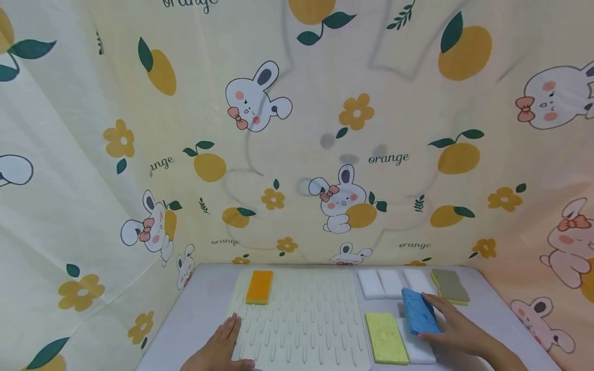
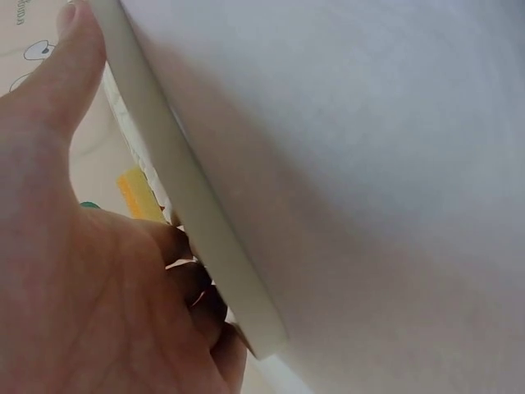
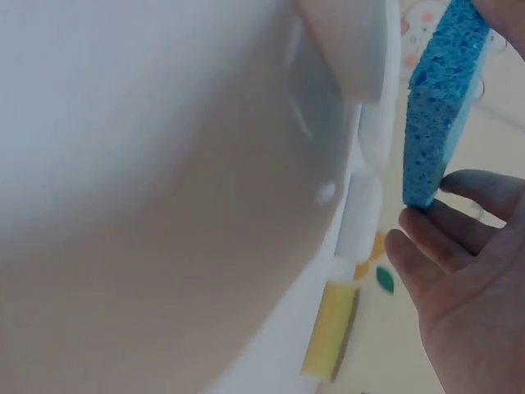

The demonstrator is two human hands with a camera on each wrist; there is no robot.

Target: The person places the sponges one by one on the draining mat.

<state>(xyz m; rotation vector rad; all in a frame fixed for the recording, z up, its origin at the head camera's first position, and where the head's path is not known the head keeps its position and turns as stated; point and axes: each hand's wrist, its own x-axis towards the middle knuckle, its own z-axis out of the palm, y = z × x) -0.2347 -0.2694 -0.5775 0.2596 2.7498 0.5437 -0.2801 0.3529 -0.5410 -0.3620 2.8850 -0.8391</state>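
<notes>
The person's left hand (image 1: 218, 342), nearest the camera, rests against the left edge of the board, its fingers extended and spread from the thumb, gripping nothing; the left wrist view shows the thumb against the rim. Fabric (image 1: 297, 149) printed with rabbits, oranges and flowers hangs behind and on both sides of the white table (image 1: 195, 304). On the table lies a cream pronged board (image 1: 297, 319), its surface covered in rows of raised pegs.

Right of the board, the right hand (image 1: 457, 330) pinches the blue sponge (image 1: 419, 312) between thumb and fingertips. The blue sponge is tilted and raised off the table, above a white block (image 1: 419, 353). A lime-yellow sponge (image 1: 387, 338) lies just left of that block, near the board's right edge. Behind, a grey-and-yellow scouring sponge (image 1: 450, 285) sits at the right end of a row of three white sponge blocks (image 1: 390, 284). Smallest is the orange sponge (image 1: 259, 286), near the board's far left corner; whether it lies flat or leans on the pegs, I cannot tell.
</notes>
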